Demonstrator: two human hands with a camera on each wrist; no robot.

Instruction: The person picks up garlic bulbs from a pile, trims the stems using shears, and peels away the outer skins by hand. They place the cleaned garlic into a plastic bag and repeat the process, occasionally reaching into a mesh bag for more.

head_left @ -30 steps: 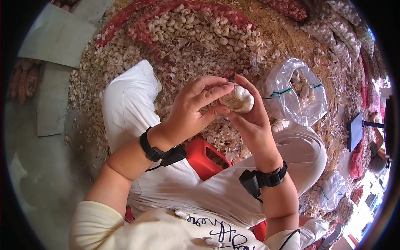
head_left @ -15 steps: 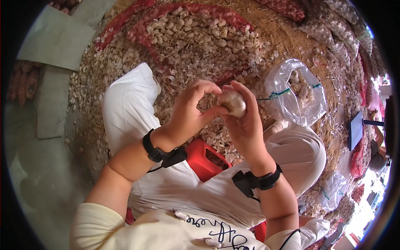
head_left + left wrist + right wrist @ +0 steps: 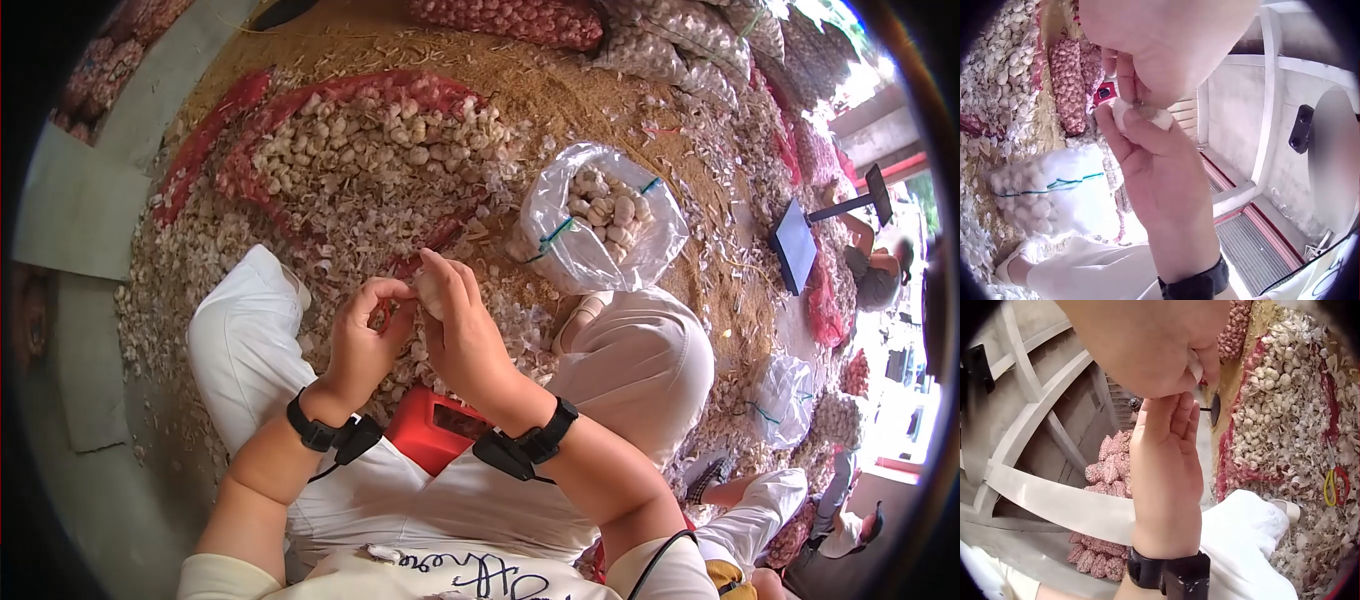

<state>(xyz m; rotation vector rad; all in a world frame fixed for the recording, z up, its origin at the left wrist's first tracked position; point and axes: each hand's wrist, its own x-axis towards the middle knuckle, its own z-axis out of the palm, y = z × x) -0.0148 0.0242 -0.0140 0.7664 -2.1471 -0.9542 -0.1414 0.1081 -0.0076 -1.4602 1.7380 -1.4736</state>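
Pinching the garlic bulb point(image 3: 1120, 115) with the right hand point(image 3: 470, 340), curving the left hand point(image 3: 366, 345) close to it, grip unclear; possibly risking a drop by pressing unevenly.

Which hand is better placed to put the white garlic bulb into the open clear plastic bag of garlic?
Probably the right hand: it grips the bulb and is nearer the open bag. The left hand is at the bulb but farther away.

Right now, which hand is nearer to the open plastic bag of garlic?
Right: the right hand is left of the bag, closer to the body; the left hand is farther left.
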